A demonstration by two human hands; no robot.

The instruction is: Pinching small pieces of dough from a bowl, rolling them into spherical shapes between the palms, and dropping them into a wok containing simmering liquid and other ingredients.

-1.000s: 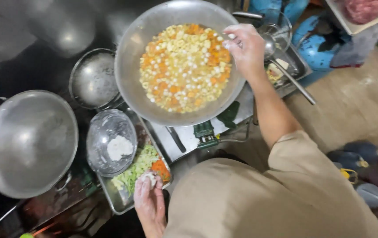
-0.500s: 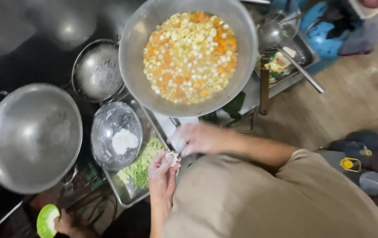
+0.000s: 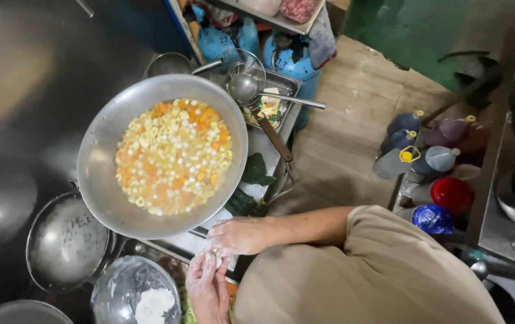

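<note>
Meeting just below the rim of the wok (image 3: 98,180), the person's two hands touch at the fingertips. The right hand (image 3: 239,235) lies palm down with loosely curled fingers, and the left hand (image 3: 206,287) reaches up to it; whether they pinch anything between them cannot be told. The wok, just beyond the hands, holds yellow, orange and white diced pieces. Beside the left hand sits a metal bowl (image 3: 113,288) with white powder. Farther off, a ladle (image 3: 243,87) rests over a tray (image 3: 290,84).
</note>
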